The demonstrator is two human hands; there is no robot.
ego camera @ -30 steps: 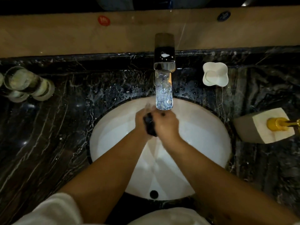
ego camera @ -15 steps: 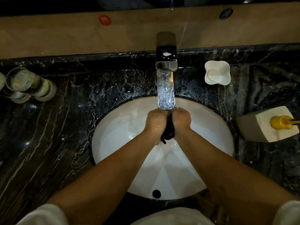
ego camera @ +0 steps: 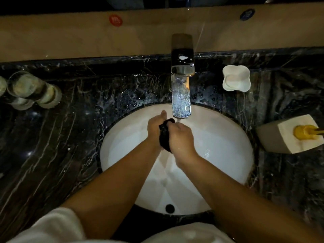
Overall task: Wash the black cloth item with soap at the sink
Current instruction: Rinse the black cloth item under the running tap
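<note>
Change: both hands have shifted since half a second ago; the left hand (ego camera: 155, 129) now sits farther toward the faucet and the right hand (ego camera: 182, 139) nearer the person, a scrubbing stroke by the look of it.
Cloth: black cloth item (ego camera: 164, 136) is bunched between the two palms, over the white sink basin (ego camera: 228, 137), just below the faucet spout (ego camera: 181, 95).
Fingers: both hands are clenched on the cloth, pressing it from either side.
Water: running from the spout, landing at the cloth's far end.
Progress: rubbing seems underway; no lather is visible in this dim light, so whether soap is already on it I cannot tell. Rinsing and wringing likely remain.
Surroundings: soap dish (ego camera: 235, 78) on the counter (ego camera: 52, 146) at the back right; pump dispenser (ego camera: 291, 135) at the right edge; glass tumblers (ego camera: 29, 90) at the left edge.
Obstruction: nothing blocks the basin.
</note>
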